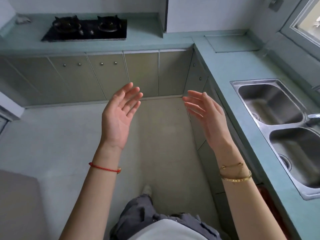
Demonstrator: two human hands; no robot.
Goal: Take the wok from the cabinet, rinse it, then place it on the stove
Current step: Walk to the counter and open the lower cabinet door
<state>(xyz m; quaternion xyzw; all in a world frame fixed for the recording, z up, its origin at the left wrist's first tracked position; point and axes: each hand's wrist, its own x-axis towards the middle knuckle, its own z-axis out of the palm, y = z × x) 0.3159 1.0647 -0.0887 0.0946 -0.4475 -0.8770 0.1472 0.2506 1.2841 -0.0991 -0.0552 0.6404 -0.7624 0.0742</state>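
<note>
the left hand (119, 113) and right hand (206, 115) are raised in front of the body, palms turned toward each other, fingers loosely spread. they are apart and hold nothing. a red cord (103, 168) circles the left wrist and gold bracelets (235, 177) the right.

the wok cannot be seen. the cabinet doors (107, 75) under the counter (225, 66) are all shut, so whatever is inside is hidden. the doors under the sink side run edge-on behind the right forearm and are hard to read. the tap (313, 116) is cut off at the right edge of the frame, as is the nearer basin of the double sink (265, 126). a pale crumpled thing (23, 19) at the far left of the counter is too blurred to name. a grey block (17, 196) at lower left is cropped.

the stove (86, 29), black with two burners, is set into the far counter, well apart from the hands, its pan supports bare. the counter turns a corner and runs along the right, its front edge just beside the right forearm. bare floor (164, 127) lies between the hands and the far doors, with one shoe (147, 189) stepping into it.
</note>
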